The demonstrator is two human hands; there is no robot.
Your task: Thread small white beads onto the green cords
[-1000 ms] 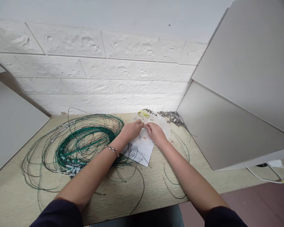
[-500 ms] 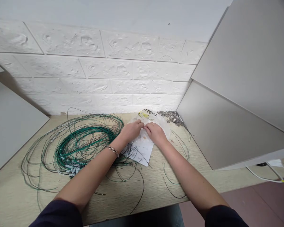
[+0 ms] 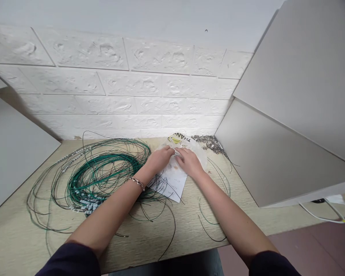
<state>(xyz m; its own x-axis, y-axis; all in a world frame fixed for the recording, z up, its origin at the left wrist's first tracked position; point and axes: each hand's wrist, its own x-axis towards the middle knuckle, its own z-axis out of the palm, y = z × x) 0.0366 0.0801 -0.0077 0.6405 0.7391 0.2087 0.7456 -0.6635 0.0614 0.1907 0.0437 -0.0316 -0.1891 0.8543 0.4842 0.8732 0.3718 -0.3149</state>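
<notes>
1. Over a thin, crinkled plastic bag (image 3: 200,155), printed in black and yellow, both hands are held close together.
2. By the left hand (image 3: 161,158), the fingers are bent inward; by the right hand (image 3: 189,161), the forefinger and thumb are pointed toward it. A thin piece (image 3: 176,155) is seen between the hands, but whether it is clamped by either cannot be told.
3. Beside the left forearm, and partly under it, flexible green and black wires (image 3: 103,159) are laid in loose, round loops, with small white pieces (image 3: 90,207) gathered on them.
4. White paper (image 3: 176,187), flat and handwritten, is partly covered by wire ends.
5. Grainy grey debris (image 3: 211,144) is heaped near the rough, brick-patterned wall (image 3: 146,84).
</notes>
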